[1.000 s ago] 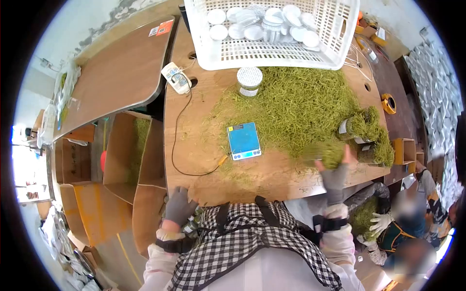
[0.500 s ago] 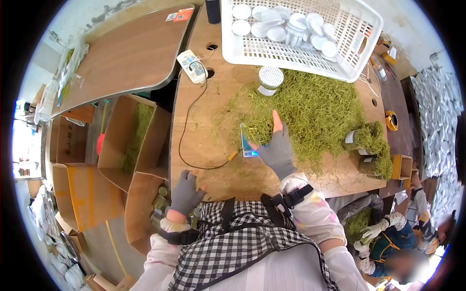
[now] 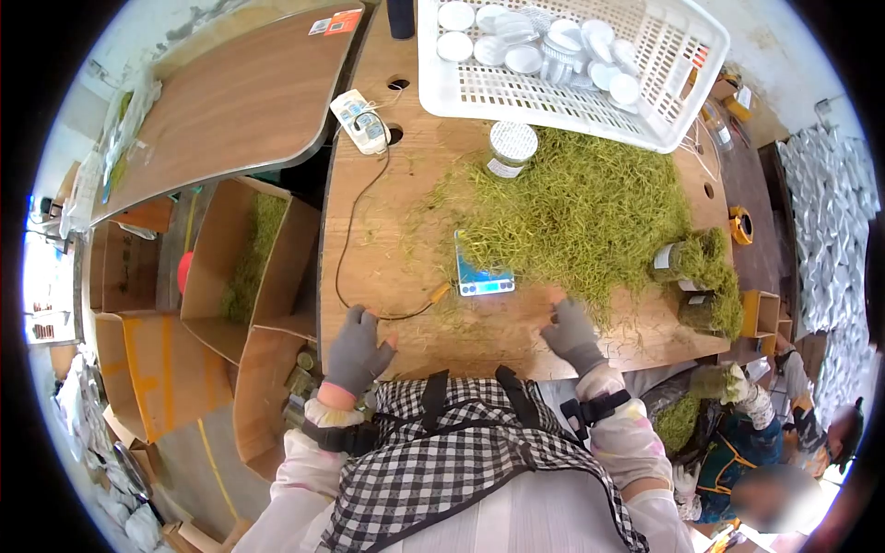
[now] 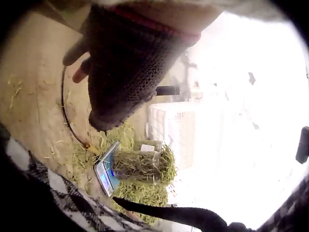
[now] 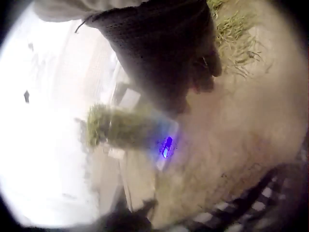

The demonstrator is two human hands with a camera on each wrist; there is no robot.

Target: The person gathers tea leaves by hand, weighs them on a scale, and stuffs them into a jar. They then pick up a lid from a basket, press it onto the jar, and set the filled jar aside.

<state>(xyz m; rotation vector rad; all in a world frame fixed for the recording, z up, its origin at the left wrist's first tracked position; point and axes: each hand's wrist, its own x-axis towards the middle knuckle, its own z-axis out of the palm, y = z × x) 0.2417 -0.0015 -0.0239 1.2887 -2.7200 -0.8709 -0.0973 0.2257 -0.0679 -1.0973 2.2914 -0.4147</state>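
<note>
A clear jar [image 4: 137, 166] heaped with dried green stalks stands on the small blue digital scale [image 3: 483, 282]; the stalks on top spill past its rim. My right hand [image 3: 573, 339], in a grey fingerless glove, is at the table's front edge, right of the scale, holding nothing. On the other side my left hand [image 3: 356, 354], gloved the same way, rests by the edge near the scale's black cable [image 3: 348, 230], its fingers loose. A wide pile of the stalks [image 3: 604, 198] spreads behind and right of the scale.
A lidded jar [image 3: 513, 147] stands behind the pile. The white basket [image 3: 553, 124] at the back holds plastic lids. Several stalk-filled jars [image 3: 666, 263] stand at the right. A power strip [image 3: 361, 122] lies back left, cardboard boxes [image 3: 175, 378] stand left, and another person is at lower right.
My right hand carried a stalk-filled jar from the right onto the scale, let it go and drew back to the table's front edge. My left hand stayed near the edge.
</note>
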